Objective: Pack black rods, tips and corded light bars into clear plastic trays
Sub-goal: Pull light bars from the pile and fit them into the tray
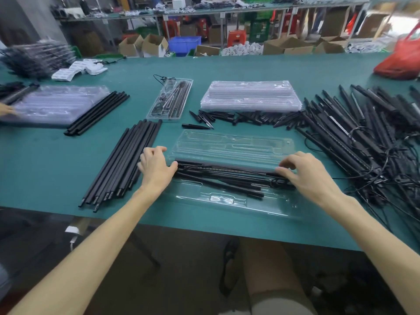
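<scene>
A clear plastic clamshell tray (227,203) lies open before me on the green table (45,169), with black rods and a corded light bar (227,176) in its near half. Its lid half (231,146) is raised at the fold. My left hand (156,167) grips the lid's left end, thumb under the edge. My right hand (304,171) grips the lid's right end with curled fingers. Loose black rods (122,162) lie left of the tray. Black tips (218,118) are scattered behind it. A heap of corded light bars (368,133) fills the right.
A stack of empty clear trays (250,96) sits at the back centre, a packed tray (170,98) to its left. More trays (54,105) and rods (97,113) lie far left, touched by another person's hand (6,110). A red bag (402,62) sits back right.
</scene>
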Action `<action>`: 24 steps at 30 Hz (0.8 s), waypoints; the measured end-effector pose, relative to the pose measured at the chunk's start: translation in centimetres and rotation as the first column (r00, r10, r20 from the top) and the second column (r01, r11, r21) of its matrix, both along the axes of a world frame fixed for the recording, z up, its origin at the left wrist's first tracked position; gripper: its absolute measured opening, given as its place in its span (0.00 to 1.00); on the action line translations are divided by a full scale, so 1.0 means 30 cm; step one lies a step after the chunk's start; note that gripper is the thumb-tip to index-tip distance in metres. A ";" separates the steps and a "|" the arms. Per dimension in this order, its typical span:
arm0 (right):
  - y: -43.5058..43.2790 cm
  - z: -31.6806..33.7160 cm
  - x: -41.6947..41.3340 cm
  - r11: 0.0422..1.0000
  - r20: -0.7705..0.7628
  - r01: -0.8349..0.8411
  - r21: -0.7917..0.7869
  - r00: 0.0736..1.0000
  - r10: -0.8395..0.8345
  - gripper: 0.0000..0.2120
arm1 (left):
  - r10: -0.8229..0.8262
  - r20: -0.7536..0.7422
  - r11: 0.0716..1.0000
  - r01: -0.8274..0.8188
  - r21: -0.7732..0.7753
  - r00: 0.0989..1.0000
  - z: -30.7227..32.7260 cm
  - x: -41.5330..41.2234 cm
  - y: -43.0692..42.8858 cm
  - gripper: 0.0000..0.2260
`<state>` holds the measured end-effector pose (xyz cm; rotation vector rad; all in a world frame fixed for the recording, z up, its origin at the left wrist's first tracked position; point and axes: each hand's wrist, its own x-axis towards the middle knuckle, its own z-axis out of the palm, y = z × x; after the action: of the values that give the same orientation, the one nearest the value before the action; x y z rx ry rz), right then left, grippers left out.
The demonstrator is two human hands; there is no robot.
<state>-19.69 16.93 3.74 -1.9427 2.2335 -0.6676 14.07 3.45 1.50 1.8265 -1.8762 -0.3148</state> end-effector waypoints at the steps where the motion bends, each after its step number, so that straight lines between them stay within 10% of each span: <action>1: 0.010 0.000 -0.011 1.000 0.002 0.004 0.004 1.000 -0.004 0.11 | -0.061 0.028 0.993 0.063 -0.098 0.998 0.014 -0.019 0.012 0.20; 4: 0.033 0.003 -0.034 1.000 -0.015 0.005 0.029 1.000 -0.004 0.12 | -0.383 0.038 0.892 0.380 -0.243 0.923 0.053 -0.104 0.051 0.15; 9: 0.068 0.007 -0.060 0.996 -0.018 -0.024 0.091 1.000 0.026 0.12 | -0.737 0.048 0.673 0.739 -0.038 0.674 0.046 -0.282 0.118 0.20; 24: 0.111 0.024 -0.086 0.988 -0.075 -0.151 -0.016 0.986 0.150 0.08 | -0.764 0.391 0.600 0.789 0.137 0.513 -0.067 -0.307 0.089 0.27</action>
<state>-22.28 20.28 4.45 -2.1542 2.0999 -0.6124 4.87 6.11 -0.52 0.8958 -2.9230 -0.1559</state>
